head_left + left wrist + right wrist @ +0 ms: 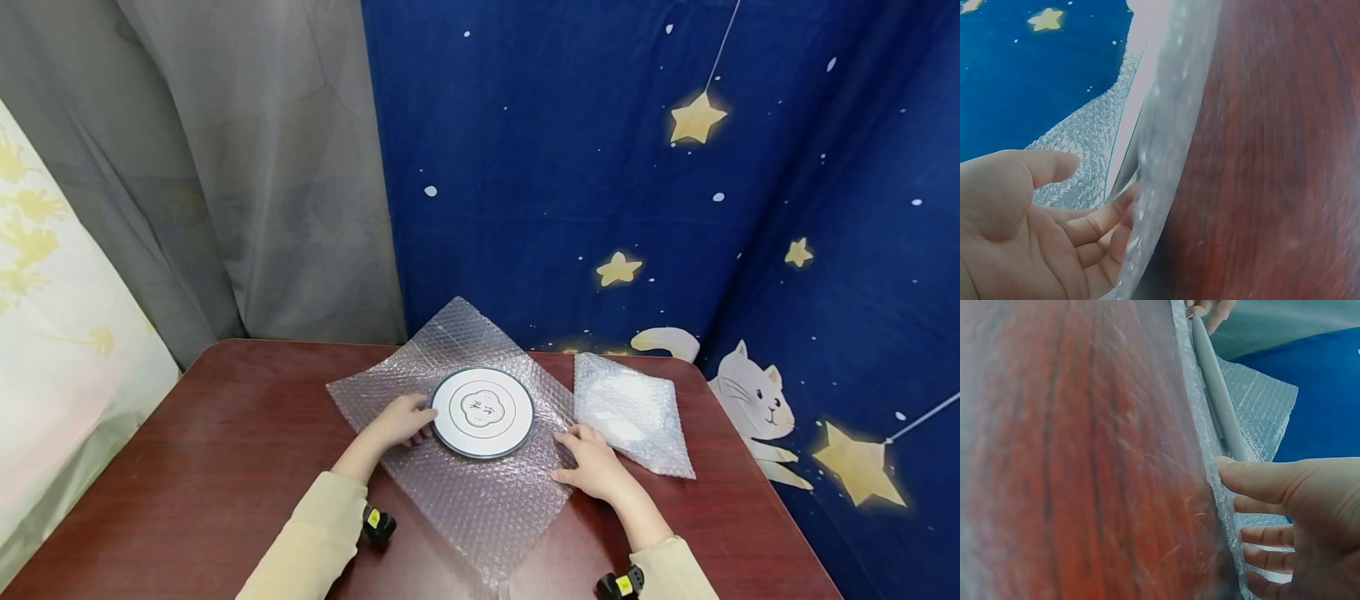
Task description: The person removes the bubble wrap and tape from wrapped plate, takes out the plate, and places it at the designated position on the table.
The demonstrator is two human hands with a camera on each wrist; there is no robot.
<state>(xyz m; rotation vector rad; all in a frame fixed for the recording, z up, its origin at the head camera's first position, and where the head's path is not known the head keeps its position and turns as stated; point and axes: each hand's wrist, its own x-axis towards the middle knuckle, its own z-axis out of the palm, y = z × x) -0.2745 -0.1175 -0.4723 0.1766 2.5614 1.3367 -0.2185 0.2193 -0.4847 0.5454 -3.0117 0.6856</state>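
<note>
A round white plate [482,412] with a dark rim and a printed centre lies face up on a clear bubble wrap sheet [480,508], turned cornerwise on the table. At the plate's left edge is my left hand [405,419]. Its thumb stands apart from the fingers, whose tips are at the plate's rim [1127,134] in the left wrist view. My right hand [590,461] rests with spread fingers on the right part of the sheet, apart from the plate. In the right wrist view its thumb and fingers [1266,506] touch the wrap's edge.
A flat bundle in bubble wrap [633,412] lies to the right, beyond my right hand. The dark red wooden table [247,442] ends at the back against a grey curtain [315,208] and a blue starry curtain [555,167].
</note>
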